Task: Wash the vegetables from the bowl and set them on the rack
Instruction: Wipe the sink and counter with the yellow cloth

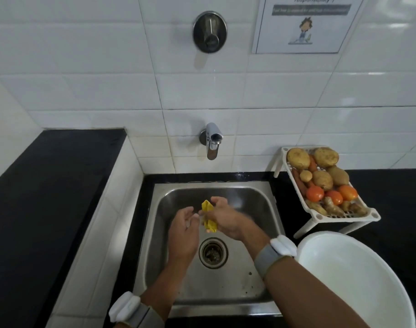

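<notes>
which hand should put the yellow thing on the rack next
Right. The right hand already grips the yellow item over the sink, and the rack stands on that same side. The left hand is open, holding nothing, and farther away.

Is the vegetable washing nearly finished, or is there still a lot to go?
Nearly finished, it seems. The rack already holds potatoes, tomatoes, carrots and ginger, and the white bowl looks empty. The right hand holds a yellow piece over the sink, with the left hand open beside it. That piece isn't yet on the rack.
</notes>
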Demonstrator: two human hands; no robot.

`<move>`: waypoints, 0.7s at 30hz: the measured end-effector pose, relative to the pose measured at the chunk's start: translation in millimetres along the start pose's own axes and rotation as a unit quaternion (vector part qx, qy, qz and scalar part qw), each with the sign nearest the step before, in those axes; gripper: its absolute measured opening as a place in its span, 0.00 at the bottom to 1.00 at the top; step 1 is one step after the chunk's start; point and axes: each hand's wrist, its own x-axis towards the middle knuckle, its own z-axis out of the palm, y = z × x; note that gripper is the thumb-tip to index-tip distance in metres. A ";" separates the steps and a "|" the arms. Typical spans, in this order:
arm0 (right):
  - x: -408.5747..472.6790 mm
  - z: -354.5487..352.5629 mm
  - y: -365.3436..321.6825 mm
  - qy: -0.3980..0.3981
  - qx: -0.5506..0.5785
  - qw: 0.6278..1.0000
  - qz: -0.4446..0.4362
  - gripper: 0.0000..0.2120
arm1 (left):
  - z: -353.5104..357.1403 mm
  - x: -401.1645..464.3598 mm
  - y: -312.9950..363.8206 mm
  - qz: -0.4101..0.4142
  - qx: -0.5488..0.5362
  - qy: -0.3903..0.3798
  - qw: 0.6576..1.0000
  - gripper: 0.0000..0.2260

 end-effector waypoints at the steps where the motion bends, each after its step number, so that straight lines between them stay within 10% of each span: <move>1: -0.9 -1.2 1.9 -0.011 -0.005 1.000 -0.016 0.21 | -0.8 1.4 0.1 -0.017 -0.005 -0.007 1.000 0.14; 21: -19.5 -10.0 -13.4 0.070 0.091 0.990 -0.081 0.10 | -14.1 57.2 34.9 -0.092 -0.101 -0.002 0.991 0.06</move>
